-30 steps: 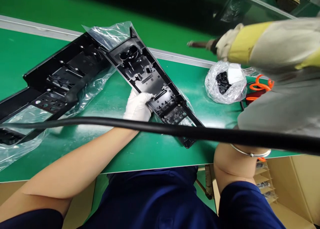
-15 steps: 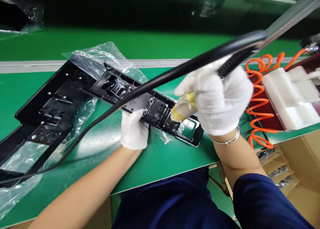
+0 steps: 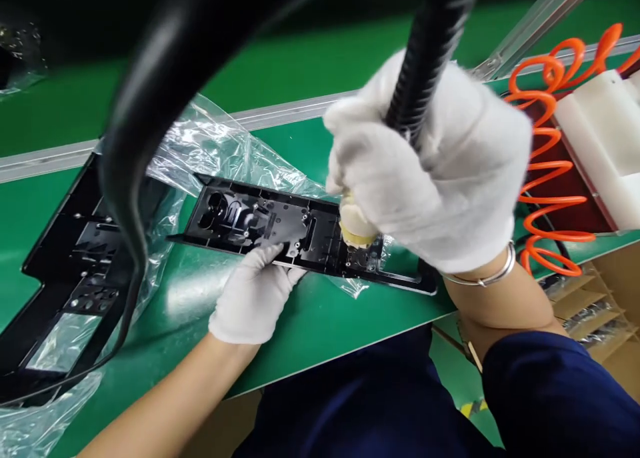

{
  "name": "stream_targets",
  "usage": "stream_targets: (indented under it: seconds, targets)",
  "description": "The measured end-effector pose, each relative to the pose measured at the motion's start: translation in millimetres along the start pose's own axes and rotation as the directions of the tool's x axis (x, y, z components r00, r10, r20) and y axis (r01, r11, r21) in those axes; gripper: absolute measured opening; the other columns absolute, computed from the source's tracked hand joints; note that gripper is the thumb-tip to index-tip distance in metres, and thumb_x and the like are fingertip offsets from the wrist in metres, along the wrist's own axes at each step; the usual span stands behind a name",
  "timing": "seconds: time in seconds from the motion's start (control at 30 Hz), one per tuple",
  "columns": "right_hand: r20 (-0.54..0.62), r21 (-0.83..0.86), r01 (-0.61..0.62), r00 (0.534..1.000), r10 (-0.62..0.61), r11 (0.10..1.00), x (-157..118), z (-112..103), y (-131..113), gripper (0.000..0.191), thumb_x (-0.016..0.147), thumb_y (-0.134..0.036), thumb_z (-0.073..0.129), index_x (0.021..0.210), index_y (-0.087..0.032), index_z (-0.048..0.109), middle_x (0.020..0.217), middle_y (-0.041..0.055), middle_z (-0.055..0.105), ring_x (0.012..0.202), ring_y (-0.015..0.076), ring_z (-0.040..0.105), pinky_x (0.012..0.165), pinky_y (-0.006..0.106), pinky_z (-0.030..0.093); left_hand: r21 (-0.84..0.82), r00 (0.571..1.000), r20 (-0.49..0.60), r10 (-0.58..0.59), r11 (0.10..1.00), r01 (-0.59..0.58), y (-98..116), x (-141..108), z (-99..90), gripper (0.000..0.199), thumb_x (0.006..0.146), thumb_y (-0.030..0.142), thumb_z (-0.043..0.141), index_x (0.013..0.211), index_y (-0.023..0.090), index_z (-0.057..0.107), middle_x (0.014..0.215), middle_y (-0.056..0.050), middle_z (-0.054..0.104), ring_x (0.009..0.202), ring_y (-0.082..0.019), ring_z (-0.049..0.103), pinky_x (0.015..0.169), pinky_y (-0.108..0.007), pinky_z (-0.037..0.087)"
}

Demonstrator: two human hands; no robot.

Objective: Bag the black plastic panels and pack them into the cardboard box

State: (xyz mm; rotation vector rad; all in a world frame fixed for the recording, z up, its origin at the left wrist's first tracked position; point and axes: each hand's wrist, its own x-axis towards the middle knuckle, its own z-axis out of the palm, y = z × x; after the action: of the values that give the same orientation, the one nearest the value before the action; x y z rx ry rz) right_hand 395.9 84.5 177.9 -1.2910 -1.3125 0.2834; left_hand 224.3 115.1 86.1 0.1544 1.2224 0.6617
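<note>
My right hand (image 3: 425, 171), in a white glove, is wrapped round a corded hand tool (image 3: 357, 223) with a cream-yellow nose. That nose points down over the right part of a long black plastic panel (image 3: 287, 228); whether it touches cannot be made out. A thick black cable (image 3: 133, 105) rises from the tool and loops across the left of the view. At the panel's near edge, my left hand (image 3: 253, 295), gloved too, grips with thumb on top and fingers beneath. Clear plastic film (image 3: 215, 141) lies behind and under the panel.
A larger black plastic part (image 3: 55, 245) lies on film at the left of the green bench (image 3: 320, 331). To the right are a coiled orange air hose (image 3: 550, 171) and white blocks (image 3: 605, 125). Below them stands a cardboard box (image 3: 613, 311) with dividers.
The tool has swung from slanted to nearly upright, and my right hand has come closer to the camera. The panel lies at a flatter angle. My left hand still holds its near edge.
</note>
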Motion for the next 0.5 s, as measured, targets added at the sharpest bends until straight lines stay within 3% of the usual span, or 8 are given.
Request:
stream_targets:
  seconds: [0.1,0.27,0.43,0.5]
  targets:
    - [0.034,0.0,-0.068,0.997,0.068,0.998,-1.8,-4.6,-2.3,0.034,0.099,-0.042,0.051,0.07,-0.024,0.054,0.066,-0.0088,0.061,0.066,0.0097,0.067,0.054,0.024,0.051,0.012,0.997,0.0,0.081,0.997,-0.081,-5.3,-0.6,-9.1,0.022,0.083,0.004,0.055,0.072,0.019,0.066,0.081,-0.004,0.077,0.086,-0.021,0.077,0.082,-0.035,0.069]
    - [0.005,-0.054,-0.026,1.0,0.027,0.998,-1.2,-0.2,12.4,0.028,0.096,-0.029,0.057,0.069,-0.026,0.049,0.068,-0.0023,0.061,0.068,0.0143,0.066,0.053,0.027,0.055,-0.007,0.971,0.121,0.206,0.978,-0.207,-10.4,-2.3,-12.2,0.02,0.079,0.007,0.061,0.084,0.019,0.077,0.1,-0.006,0.081,0.11,-0.024,0.074,0.089,-0.03,0.066]
    - [0.089,0.027,0.064,0.994,-0.066,0.998,2.1,5.1,22.9,0.029,0.095,-0.027,0.062,0.072,-0.025,0.043,0.071,-0.0015,0.059,0.062,0.0142,0.06,0.052,0.03,0.054,0.005,0.971,0.035,0.238,0.971,-0.238,-9.3,-1.7,-16.9,0.02,0.077,0.01,0.062,0.084,0.018,0.078,0.11,-0.007,0.08,0.115,-0.026,0.073,0.085,-0.028,0.067]
    - [0.122,0.021,0.016,0.992,-0.018,1.0,1.5,6.4,25.7,0.034,0.096,-0.029,0.061,0.07,-0.025,0.039,0.073,-0.0008,0.059,0.064,0.0151,0.061,0.057,0.033,0.056,0.007,0.969,0.019,0.245,0.969,-0.246,-10.3,-0.5,-20.6,0.015,0.077,0.011,0.065,0.077,0.021,0.077,0.106,-0.006,0.08,0.119,-0.028,0.071,0.086,-0.03,0.067]
